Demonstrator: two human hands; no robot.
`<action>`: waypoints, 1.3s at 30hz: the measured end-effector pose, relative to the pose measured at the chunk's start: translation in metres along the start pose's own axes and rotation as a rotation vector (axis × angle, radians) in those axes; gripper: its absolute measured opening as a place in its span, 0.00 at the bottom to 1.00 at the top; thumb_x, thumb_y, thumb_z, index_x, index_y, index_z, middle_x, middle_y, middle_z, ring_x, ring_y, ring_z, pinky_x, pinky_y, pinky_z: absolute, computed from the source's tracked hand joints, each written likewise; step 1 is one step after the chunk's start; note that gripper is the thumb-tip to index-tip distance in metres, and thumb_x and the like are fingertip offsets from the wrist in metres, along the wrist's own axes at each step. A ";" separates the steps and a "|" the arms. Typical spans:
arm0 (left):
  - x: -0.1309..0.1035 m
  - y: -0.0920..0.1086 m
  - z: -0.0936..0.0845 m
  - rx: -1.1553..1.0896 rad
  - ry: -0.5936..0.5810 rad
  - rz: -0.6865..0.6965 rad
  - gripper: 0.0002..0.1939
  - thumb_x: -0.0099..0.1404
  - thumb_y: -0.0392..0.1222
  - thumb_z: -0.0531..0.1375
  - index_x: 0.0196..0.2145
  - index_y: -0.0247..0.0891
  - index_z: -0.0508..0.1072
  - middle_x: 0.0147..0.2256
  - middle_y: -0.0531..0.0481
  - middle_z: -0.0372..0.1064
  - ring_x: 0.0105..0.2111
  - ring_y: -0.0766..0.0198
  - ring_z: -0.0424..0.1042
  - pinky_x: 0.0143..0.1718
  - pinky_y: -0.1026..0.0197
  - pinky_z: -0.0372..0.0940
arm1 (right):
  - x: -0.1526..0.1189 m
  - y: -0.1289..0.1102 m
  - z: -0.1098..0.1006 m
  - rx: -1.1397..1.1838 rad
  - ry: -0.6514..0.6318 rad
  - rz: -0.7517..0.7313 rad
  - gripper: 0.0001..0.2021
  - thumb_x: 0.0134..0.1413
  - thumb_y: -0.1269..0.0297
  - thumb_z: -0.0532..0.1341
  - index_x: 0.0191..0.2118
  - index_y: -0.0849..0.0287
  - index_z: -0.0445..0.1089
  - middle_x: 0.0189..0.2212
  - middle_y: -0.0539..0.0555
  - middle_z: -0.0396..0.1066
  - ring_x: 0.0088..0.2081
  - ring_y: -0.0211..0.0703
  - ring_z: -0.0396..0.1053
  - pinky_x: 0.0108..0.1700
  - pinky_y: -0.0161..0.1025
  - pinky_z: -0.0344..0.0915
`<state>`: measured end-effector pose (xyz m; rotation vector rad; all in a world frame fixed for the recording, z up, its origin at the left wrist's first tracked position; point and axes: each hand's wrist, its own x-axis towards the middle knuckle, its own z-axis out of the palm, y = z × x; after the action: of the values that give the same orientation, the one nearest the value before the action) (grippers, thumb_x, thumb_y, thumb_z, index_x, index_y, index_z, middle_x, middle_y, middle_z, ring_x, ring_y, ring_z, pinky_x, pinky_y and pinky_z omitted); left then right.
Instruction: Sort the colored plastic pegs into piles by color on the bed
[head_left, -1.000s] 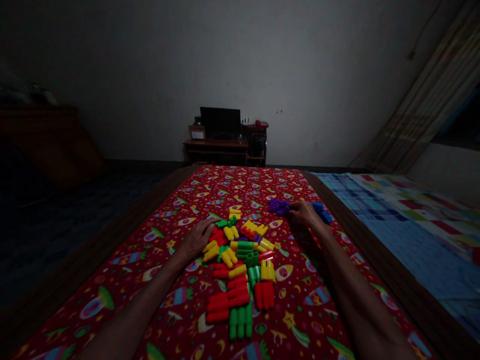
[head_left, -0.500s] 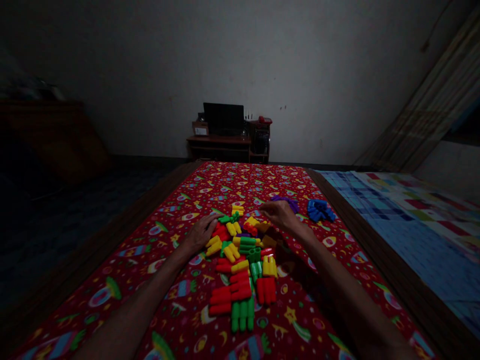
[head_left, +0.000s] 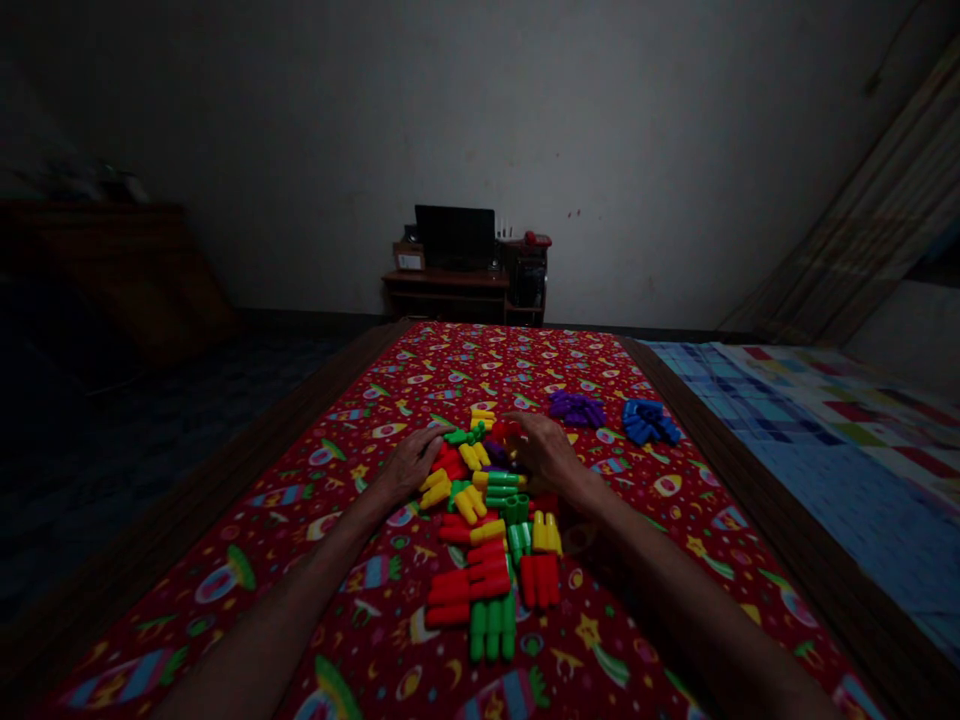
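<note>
A pile of plastic building blocks in red, yellow, green and purple lies on the patterned red cloth (head_left: 315, 600). My left hand (head_left: 411, 462) rests at the pile's left side, fingers stretched over red blocks (head_left: 450, 462) and close to a green block (head_left: 466, 436). Over the pile's upper right is my right hand (head_left: 547, 455), its thumb and fingers apart around a red block (head_left: 506, 430); no firm hold shows. Nearer to me lie a green block (head_left: 493, 628), red blocks (head_left: 540, 580) and a yellow block (head_left: 547, 533). My right hand hides part of the pile.
Beyond my right hand sit a heap of purple blocks (head_left: 576, 409) and a heap of blue blocks (head_left: 649, 422). A desk with a monitor (head_left: 455, 237) stands by the far wall. To the right is a bed surface with a checked blue sheet (head_left: 795, 450).
My right hand has moved away from beside the purple heap, down and slightly left onto the pile, its fingers spreading. My left hand stays at the pile's left side. The view shifts slightly.
</note>
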<state>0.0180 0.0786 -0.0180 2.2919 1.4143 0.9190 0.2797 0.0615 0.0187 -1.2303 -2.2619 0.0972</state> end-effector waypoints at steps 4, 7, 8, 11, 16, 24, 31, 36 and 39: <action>0.001 -0.002 0.001 0.005 0.014 0.019 0.24 0.67 0.50 0.44 0.47 0.36 0.73 0.48 0.41 0.73 0.48 0.55 0.71 0.52 0.53 0.64 | 0.002 -0.005 -0.001 -0.074 0.048 0.016 0.12 0.61 0.69 0.52 0.45 0.63 0.69 0.40 0.60 0.73 0.40 0.43 0.68 0.40 0.35 0.59; 0.001 -0.002 0.001 0.010 0.011 0.027 0.24 0.67 0.50 0.43 0.47 0.36 0.73 0.47 0.42 0.73 0.47 0.56 0.71 0.51 0.54 0.65 | 0.002 -0.014 -0.001 -0.140 -0.136 0.005 0.12 0.61 0.64 0.52 0.38 0.61 0.72 0.33 0.57 0.73 0.33 0.41 0.67 0.33 0.34 0.56; 0.001 -0.001 0.001 0.010 0.013 0.027 0.24 0.67 0.50 0.43 0.48 0.36 0.72 0.47 0.42 0.73 0.47 0.56 0.71 0.51 0.54 0.65 | 0.002 -0.017 -0.001 -0.153 -0.198 -0.003 0.12 0.61 0.63 0.53 0.38 0.60 0.73 0.32 0.56 0.72 0.31 0.40 0.67 0.32 0.34 0.54; 0.001 -0.002 0.002 0.005 0.026 0.014 0.25 0.67 0.51 0.43 0.48 0.36 0.72 0.48 0.42 0.73 0.48 0.55 0.71 0.52 0.53 0.65 | 0.001 -0.022 -0.002 -0.176 -0.296 -0.034 0.13 0.60 0.59 0.55 0.42 0.58 0.73 0.33 0.56 0.71 0.31 0.39 0.65 0.30 0.34 0.51; 0.002 0.000 0.001 0.002 0.011 -0.004 0.26 0.66 0.52 0.43 0.48 0.35 0.72 0.48 0.41 0.73 0.48 0.55 0.71 0.52 0.53 0.64 | 0.001 -0.026 -0.001 -0.241 -0.326 -0.101 0.16 0.59 0.58 0.56 0.51 0.56 0.68 0.37 0.58 0.69 0.35 0.42 0.64 0.32 0.34 0.53; -0.001 0.006 -0.003 -0.001 0.010 -0.010 0.24 0.66 0.50 0.45 0.48 0.36 0.72 0.47 0.42 0.73 0.47 0.55 0.71 0.52 0.53 0.64 | 0.012 -0.019 0.002 -0.126 -0.254 -0.025 0.13 0.60 0.67 0.53 0.47 0.57 0.71 0.38 0.58 0.72 0.36 0.41 0.68 0.35 0.33 0.58; 0.001 0.001 -0.001 0.005 0.013 -0.005 0.25 0.66 0.51 0.44 0.48 0.35 0.72 0.48 0.41 0.73 0.47 0.54 0.72 0.51 0.53 0.65 | 0.018 0.044 -0.043 -0.039 0.116 0.294 0.16 0.57 0.65 0.56 0.50 0.61 0.71 0.41 0.59 0.75 0.41 0.46 0.72 0.42 0.37 0.62; 0.001 0.002 -0.001 0.016 0.011 -0.010 0.26 0.65 0.52 0.44 0.47 0.35 0.73 0.47 0.40 0.73 0.48 0.54 0.71 0.51 0.53 0.65 | 0.004 0.084 -0.046 -0.121 0.163 0.463 0.15 0.59 0.60 0.55 0.44 0.62 0.74 0.38 0.59 0.76 0.40 0.47 0.71 0.41 0.37 0.62; 0.001 0.002 -0.001 0.010 0.009 -0.006 0.25 0.66 0.51 0.44 0.48 0.35 0.72 0.47 0.40 0.73 0.48 0.54 0.71 0.51 0.53 0.65 | -0.001 0.090 -0.044 -0.218 0.204 0.514 0.17 0.58 0.59 0.56 0.45 0.65 0.73 0.39 0.62 0.75 0.42 0.48 0.70 0.43 0.39 0.62</action>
<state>0.0193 0.0786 -0.0158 2.2924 1.4313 0.9245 0.3702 0.1040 0.0263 -1.8265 -1.7735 -0.0842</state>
